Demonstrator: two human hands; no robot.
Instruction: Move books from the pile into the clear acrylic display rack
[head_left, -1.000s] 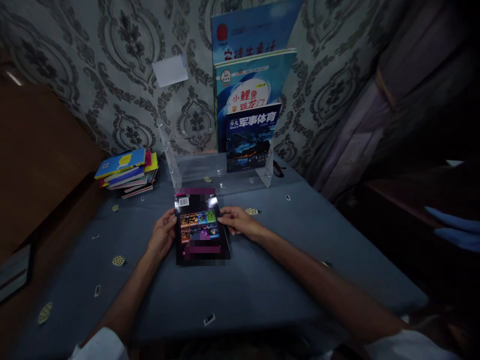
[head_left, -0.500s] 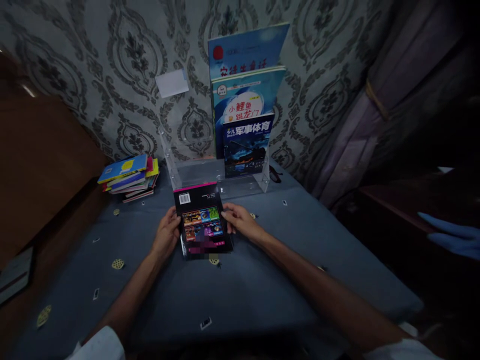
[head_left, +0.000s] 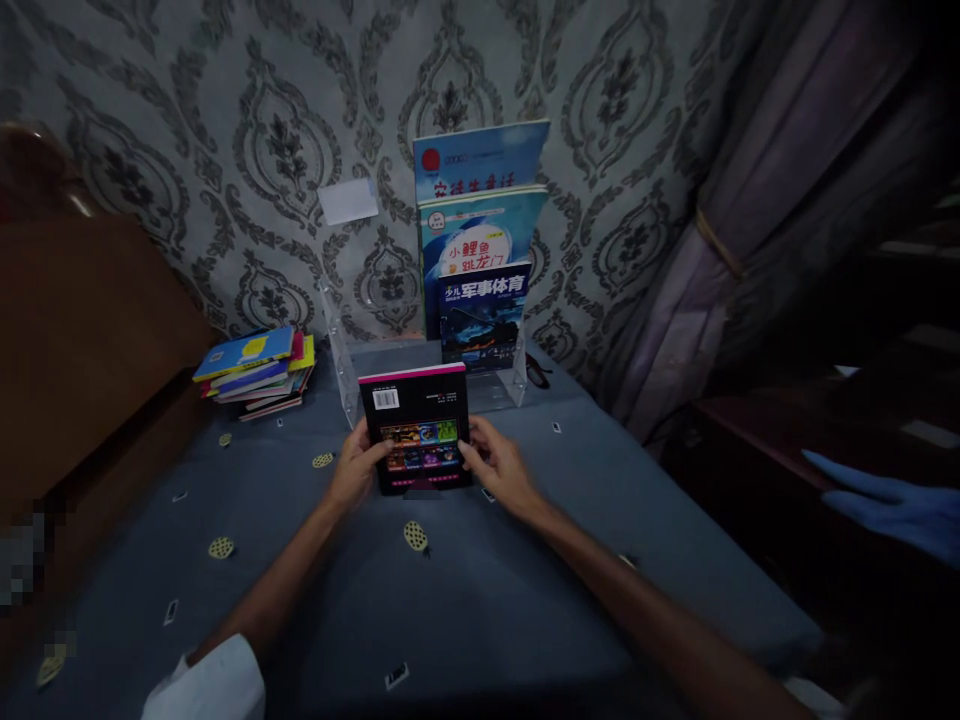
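At centre frame, your left hand (head_left: 355, 468) and right hand (head_left: 504, 470) are closed on opposite side edges of the black paperback book (head_left: 420, 408), thumbs over its barcoded cover, presumably balancing it before the clear acrylic bookstand (head_left: 341, 365).

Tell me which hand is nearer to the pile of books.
Left. The left hand is right of the book pile and nearer the camera; the right hand is farther right, across the black book.

Had free room across the left half of the transparent stand (head_left: 340, 350); met standing books (head_left: 484, 320) at its right, a book pile (head_left: 255, 372) beyond its left.
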